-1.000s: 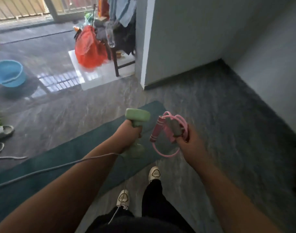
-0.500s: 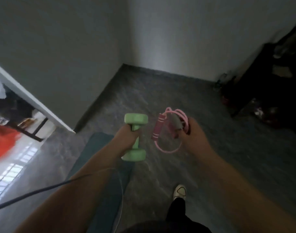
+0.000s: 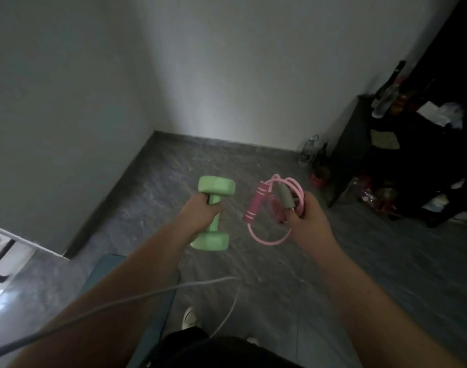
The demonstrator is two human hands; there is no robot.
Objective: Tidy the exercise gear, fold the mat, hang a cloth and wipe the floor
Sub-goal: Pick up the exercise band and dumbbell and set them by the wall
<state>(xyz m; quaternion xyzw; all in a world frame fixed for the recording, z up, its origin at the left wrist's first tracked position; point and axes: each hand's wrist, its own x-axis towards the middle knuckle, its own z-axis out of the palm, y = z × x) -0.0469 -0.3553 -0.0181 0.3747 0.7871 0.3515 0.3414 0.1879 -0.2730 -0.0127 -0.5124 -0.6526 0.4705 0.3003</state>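
Dumbbell (image 3: 213, 213), dense and rigid, sits upright in your left hand (image 3: 200, 215), fingers wrapped round its narrow middle bar. Your right hand (image 3: 306, 219) pinches the coiled pink skipping rope (image 3: 273, 208), light and floppy; keep gripping its handles together.

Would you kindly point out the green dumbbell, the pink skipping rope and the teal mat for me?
green dumbbell (image 3: 217, 185): head view, on its upper end, above the left hand.
pink skipping rope (image 3: 255, 205): head view, on the dark pink handle.
teal mat (image 3: 109, 265): head view, on the corner showing beside the left forearm.
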